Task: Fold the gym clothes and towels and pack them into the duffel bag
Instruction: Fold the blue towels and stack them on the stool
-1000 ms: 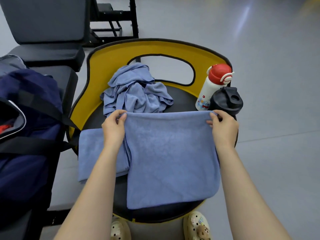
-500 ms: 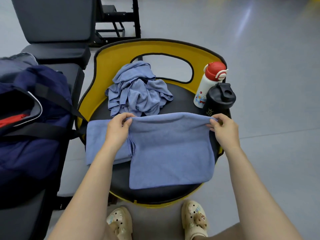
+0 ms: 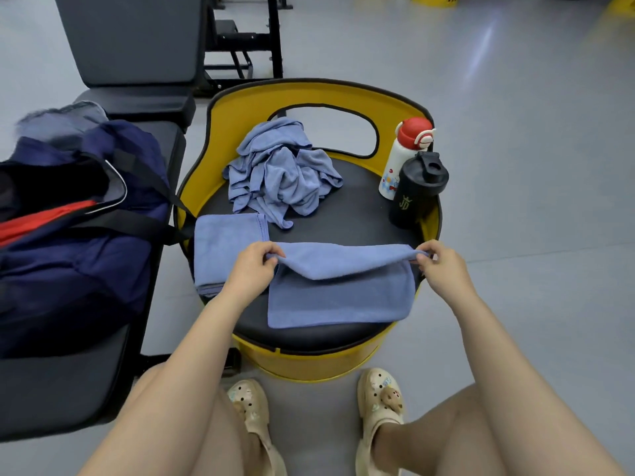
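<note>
Towel [image 3: 340, 297], blue and soft-napped, is pinched at its two far corners: the left hand [image 3: 252, 266] clamps thumb and fingers on the corner at the centre of the frame, and the right hand [image 3: 441, 264] is closed the same way on the corner at centre right. Between the hands the far edge is drawn toward the bottom of the frame and droops as a flap over the flat lower layer, which is spread on the black seat of the yellow chair [image 3: 309, 101]. A folded towel [image 3: 228, 252] of the same blue is laid just left of it, partly under the left wrist. A crumpled blue cloth [image 3: 280, 176] is heaped at the upper centre of the seat. At centre right a white bottle with a red cap [image 3: 407, 156] and a black shaker [image 3: 417, 190] are stood touching. The navy duffel bag [image 3: 79, 235] is seen open at the left of the frame, on a black bench [image 3: 68, 383].

Compared with a second ago, the held edge has been brought nearer the bottom of the frame, so less of the towel is laid flat.
</note>
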A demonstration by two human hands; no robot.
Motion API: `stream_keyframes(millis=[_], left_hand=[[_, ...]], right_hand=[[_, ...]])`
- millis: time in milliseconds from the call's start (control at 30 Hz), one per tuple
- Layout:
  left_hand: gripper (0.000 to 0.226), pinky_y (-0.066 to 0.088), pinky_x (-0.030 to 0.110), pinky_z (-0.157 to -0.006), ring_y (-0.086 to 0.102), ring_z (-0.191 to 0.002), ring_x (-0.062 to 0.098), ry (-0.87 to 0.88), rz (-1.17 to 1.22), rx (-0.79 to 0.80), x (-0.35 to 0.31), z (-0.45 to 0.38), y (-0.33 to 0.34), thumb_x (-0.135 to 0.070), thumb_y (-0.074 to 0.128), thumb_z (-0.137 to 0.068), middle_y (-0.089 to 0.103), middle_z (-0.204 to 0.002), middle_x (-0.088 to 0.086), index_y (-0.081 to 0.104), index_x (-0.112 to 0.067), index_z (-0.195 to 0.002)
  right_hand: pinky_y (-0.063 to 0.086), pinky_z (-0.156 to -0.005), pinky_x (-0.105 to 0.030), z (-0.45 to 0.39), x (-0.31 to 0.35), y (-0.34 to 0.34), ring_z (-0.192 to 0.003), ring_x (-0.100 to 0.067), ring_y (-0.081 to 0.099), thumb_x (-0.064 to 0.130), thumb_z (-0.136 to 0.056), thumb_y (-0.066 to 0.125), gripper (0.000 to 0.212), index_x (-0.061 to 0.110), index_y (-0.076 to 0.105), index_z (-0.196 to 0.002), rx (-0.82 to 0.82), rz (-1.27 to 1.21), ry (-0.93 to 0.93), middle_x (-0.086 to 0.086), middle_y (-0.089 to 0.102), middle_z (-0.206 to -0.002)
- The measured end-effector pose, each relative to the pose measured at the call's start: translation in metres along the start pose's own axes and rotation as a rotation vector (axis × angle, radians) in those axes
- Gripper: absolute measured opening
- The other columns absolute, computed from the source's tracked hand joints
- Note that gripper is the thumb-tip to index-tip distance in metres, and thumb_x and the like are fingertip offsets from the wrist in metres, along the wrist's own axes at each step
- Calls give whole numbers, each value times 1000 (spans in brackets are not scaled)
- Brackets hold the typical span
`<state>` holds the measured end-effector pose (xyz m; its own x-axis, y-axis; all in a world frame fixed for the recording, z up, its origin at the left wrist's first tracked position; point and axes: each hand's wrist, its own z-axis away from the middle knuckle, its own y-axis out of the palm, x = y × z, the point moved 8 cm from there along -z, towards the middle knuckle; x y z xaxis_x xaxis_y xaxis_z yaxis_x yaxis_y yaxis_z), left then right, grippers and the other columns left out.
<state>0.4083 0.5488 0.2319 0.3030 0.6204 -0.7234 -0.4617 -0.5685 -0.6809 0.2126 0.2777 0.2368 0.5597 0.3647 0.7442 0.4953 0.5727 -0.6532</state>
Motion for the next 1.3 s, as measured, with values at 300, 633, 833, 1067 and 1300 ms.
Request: stream_keyframes(millis=[300, 633, 833, 1067, 1300], left_hand=[[22, 34, 21, -75, 50, -87, 17, 69, -188, 222, 13, 22, 37, 0, 43, -92, 52, -98, 1, 57, -16, -88], [18, 50, 38, -84, 58, -95, 22, 95, -577, 398, 24, 15, 58, -15, 45, -88, 63, -103, 2, 62, -19, -91], [36, 41, 37, -100, 43, -126, 24, 179, -448, 202, 8, -14, 68, -15, 44, -99, 43, -137, 6, 49, -14, -134], [63, 2, 39, -119, -13, -146, 20, 198, -728, 442, 17, -9, 131, -45, 23, -102, -18, -158, 0, -7, -21, -152], [62, -3, 39, -119, -18, -145, 19, 184, -737, 462, 18, -39, 131, -46, 20, -102, -23, -157, -2, -13, -23, -150]], right_hand=[[37, -58, -24, 18, -38, 23, -77, -19, 48, 13, -96, 52, 7, 13, 59, -93, 217, 213, 61, -9, 58, -95], [46, -68, -21, 13, -52, 52, -85, -14, 57, 23, -87, 65, 6, 17, 66, -87, 518, 538, 60, -1, 61, -96], [47, -91, -35, -19, -15, 63, -116, -26, 53, 26, -97, 50, 28, 19, 63, -121, 191, 512, -99, -6, 53, -133], [1, -118, -44, -14, -28, 131, -148, -25, -10, 43, -103, 25, 61, 21, -2, -154, 460, 711, -162, -1, -10, -161], [-7, -118, -42, -42, -29, 135, -147, -21, -18, 44, -104, 14, 59, 23, -11, -152, 444, 758, -151, 2, -19, -159]])
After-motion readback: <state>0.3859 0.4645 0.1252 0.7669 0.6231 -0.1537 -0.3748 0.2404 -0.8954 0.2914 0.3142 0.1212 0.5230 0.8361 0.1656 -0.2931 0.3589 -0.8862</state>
